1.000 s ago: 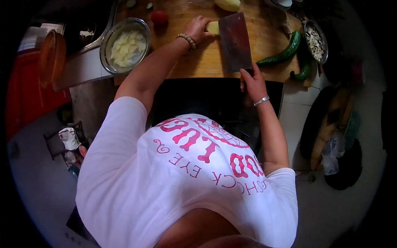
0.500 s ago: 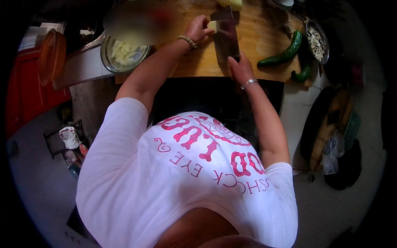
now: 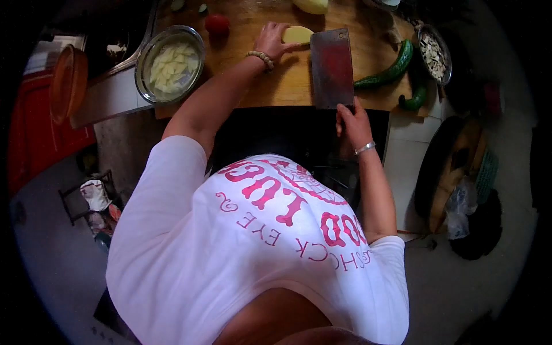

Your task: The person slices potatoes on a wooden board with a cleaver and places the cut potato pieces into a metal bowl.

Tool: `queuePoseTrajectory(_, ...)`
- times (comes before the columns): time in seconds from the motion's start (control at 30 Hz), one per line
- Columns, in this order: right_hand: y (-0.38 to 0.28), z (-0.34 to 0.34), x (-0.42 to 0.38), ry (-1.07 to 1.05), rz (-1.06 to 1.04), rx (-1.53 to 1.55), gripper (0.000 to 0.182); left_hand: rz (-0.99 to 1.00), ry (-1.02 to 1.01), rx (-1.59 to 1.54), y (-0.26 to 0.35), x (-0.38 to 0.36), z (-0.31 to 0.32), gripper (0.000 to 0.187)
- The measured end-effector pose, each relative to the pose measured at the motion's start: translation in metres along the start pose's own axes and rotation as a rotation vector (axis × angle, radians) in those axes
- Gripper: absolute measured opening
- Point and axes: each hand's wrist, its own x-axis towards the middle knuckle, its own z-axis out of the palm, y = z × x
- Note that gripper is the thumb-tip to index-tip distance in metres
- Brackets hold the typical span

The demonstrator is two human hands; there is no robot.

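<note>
A red cabinet stands far left, a plastic bag (translucent, crumpled) far right.

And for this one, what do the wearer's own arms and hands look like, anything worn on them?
Both hands are bare, without gloves. The left hand has a bracelet of pale round beads at the wrist; the right hand has a silver-coloured band at its wrist. Short white sleeves leave both forearms uncovered.

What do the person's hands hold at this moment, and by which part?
The right hand holds the cleaver by its handle, mostly hidden in the grip; the left hand holds the pale yellow piece at its left end.
</note>
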Motion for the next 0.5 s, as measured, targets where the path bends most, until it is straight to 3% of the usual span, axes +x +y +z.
queuePoseTrajectory(0.33, -0.004, 0.000, 0.047, 0.003, -0.074, 0.009, 0.020, -0.077, -0.035, 0.095, 0.005, 0.004, 0.001, 0.058)
queuePoseTrajectory(0.4, -0.010, 0.002, 0.050, -0.002, -0.073, 0.012, 0.021, -0.170, -0.112, 0.108, 0.010, 0.004, -0.004, 0.064)
queuePoseTrajectory(0.5, -0.019, 0.008, 0.058, -0.027, 0.010, -0.070, 0.027, -0.097, -0.015, 0.066, 0.003, 0.001, 0.004, 0.058)
